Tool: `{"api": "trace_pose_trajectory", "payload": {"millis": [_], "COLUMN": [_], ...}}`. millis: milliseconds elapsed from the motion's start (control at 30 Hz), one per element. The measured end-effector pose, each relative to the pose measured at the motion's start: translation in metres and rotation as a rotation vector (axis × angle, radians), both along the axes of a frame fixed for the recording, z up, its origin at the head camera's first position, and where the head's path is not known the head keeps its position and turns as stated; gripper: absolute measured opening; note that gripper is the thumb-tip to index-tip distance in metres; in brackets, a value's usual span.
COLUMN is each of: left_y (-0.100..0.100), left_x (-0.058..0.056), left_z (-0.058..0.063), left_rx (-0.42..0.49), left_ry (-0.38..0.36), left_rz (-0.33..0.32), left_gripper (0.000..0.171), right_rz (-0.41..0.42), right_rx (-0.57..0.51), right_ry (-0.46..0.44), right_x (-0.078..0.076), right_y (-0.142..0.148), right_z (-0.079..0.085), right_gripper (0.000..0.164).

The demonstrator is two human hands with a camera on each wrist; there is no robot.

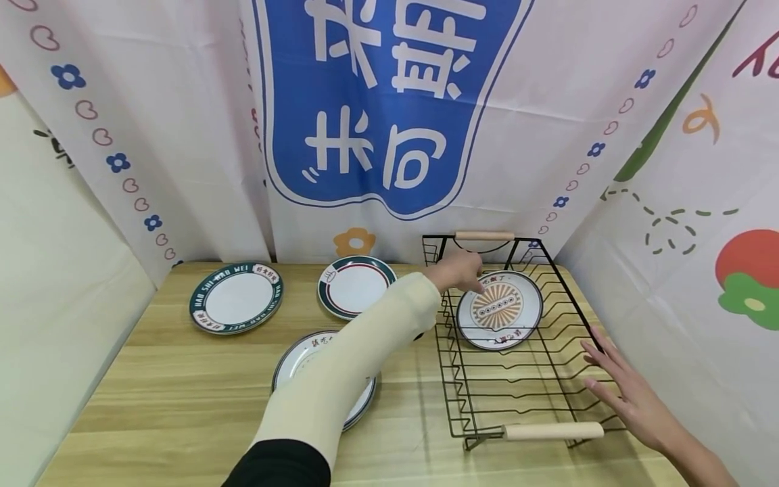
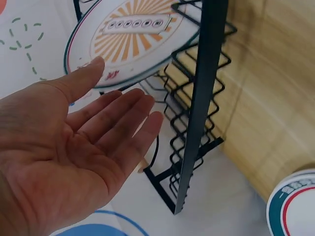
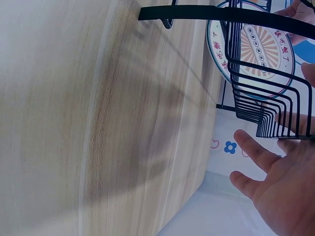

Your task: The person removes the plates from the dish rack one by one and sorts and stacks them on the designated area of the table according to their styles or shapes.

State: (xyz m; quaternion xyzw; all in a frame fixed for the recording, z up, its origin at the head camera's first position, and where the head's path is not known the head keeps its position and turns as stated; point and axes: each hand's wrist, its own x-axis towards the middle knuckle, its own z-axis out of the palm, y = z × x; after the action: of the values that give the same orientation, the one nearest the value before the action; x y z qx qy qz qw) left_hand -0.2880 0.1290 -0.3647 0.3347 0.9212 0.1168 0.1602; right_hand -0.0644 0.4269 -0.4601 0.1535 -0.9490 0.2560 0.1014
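A white plate (image 1: 500, 310) with an orange sunburst print stands leaning in the black wire dish rack (image 1: 458, 379). At the plate's upper left edge is my left hand (image 1: 460, 269). In the left wrist view the left hand (image 2: 98, 137) has its palm bare and fingers relaxed, with the thumb overlapping the plate's rim; whether it touches is unclear. My right hand (image 1: 633, 399) is at the rack's right side, fingers spread. Seen from the right wrist, the right hand (image 3: 290, 182) has fingertips beside the rack's wires, some hidden behind them.
To the left on the wooden table (image 1: 164, 399) lie a green-rimmed plate (image 1: 237, 297) and another plate with green and red rings (image 1: 356, 287). Nearer, a blue-rimmed plate (image 1: 302, 355) is partly covered by my left sleeve. Printed cloth (image 1: 201, 135) hangs behind.
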Motion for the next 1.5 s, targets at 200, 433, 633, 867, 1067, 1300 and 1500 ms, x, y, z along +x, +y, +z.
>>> {"api": "trace_pose_trajectory", "payload": {"millis": [200,433,633,867,1067,1300,1500], "left_y": [0.012,0.015,0.014,0.012,0.008,-0.002,-0.016], "left_x": [0.016,0.023,0.02,0.02,0.017,0.013,0.008], "left_z": [0.0,0.001,-0.006,-0.009,-0.016,-0.018,-0.011], "left_rx": [0.005,-0.03,0.005,0.018,0.074,0.14,0.237], "left_ry": [-0.046,-0.039,-0.033,0.013,0.022,0.026,0.057], "left_rz": [0.073,0.112,0.114,0.091,0.09,0.081,0.081], "left_gripper": [0.028,0.029,0.025,0.022,0.013,0.006,0.011], "right_rz": [-0.002,-0.003,-0.007,-0.013,-0.016,-0.006,0.002], "right_rx": [-0.015,-0.025,-0.025,-0.025,-0.017,-0.019,-0.016], "right_ry": [0.001,-0.007,-0.01,-0.009,-0.012,-0.005,-0.005], "right_x": [0.001,0.004,0.004,0.004,0.004,0.002,0.001], "right_y": [0.0,-0.002,-0.003,-0.003,-0.003,-0.001,0.0], "right_z": [0.0,-0.002,-0.003,-0.001,0.001,0.001,0.0], "right_gripper": [0.065,0.067,0.065,0.066,0.063,0.066,0.066]}}
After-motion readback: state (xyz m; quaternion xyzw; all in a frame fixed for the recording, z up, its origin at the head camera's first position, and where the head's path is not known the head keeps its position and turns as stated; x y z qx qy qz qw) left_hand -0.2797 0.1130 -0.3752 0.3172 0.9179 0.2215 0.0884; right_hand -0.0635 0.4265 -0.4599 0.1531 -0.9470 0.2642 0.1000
